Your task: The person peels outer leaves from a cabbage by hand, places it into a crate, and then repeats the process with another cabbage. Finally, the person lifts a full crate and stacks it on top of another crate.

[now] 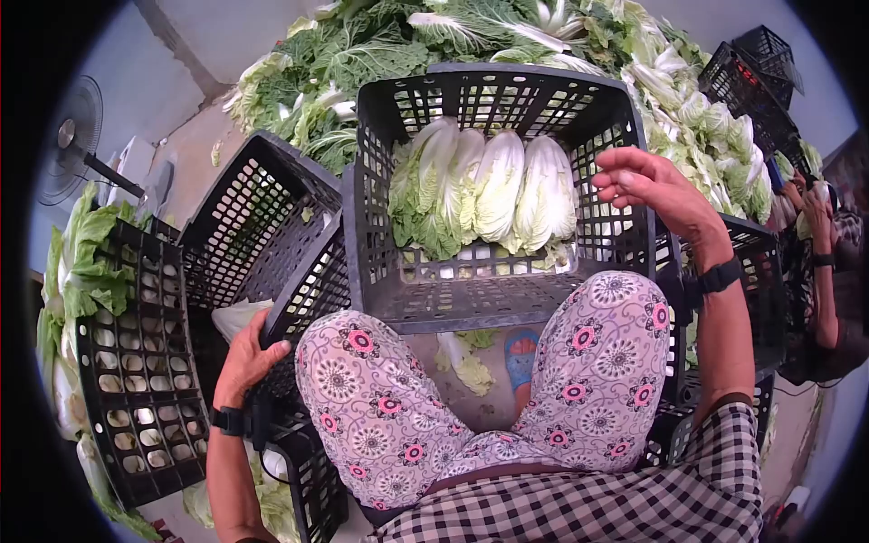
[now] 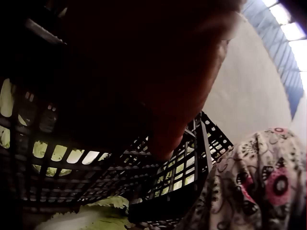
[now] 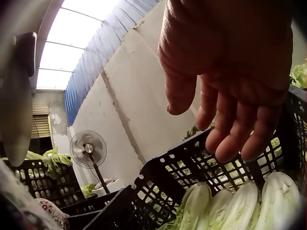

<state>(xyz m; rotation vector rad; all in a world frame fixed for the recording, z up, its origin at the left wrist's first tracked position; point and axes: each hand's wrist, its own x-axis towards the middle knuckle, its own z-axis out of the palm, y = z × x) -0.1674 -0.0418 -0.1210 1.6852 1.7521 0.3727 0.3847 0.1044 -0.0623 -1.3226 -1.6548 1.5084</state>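
Observation:
Several Chinese cabbages point(image 1: 500, 185) lie side by side in the black plastic crate point(image 1: 425, 317) in front of my knees. My right hand point(image 1: 665, 185) hovers at that crate's right side, empty, its fingers loosely bent. The right wrist view has the same hand point(image 3: 230, 86) above the row of cabbages point(image 3: 242, 206). To the left, my left hand point(image 1: 244, 357) is at the near rim of another black crate point(image 1: 272, 195). A whitish cabbage point(image 1: 240, 315) lies right by its fingers. These fingers are partly hidden, and dark in the left wrist view; I cannot tell whether they grip anything.
A large heap of cabbages and loose leaves point(image 1: 362, 54) rises behind the crates. At far left stands a tilted crate point(image 1: 136, 434) near a fan point(image 1: 68, 136). Another person's arm point(image 1: 822, 262) shows at the right. Cabbage leaves point(image 1: 466, 362) lie on the floor between my feet.

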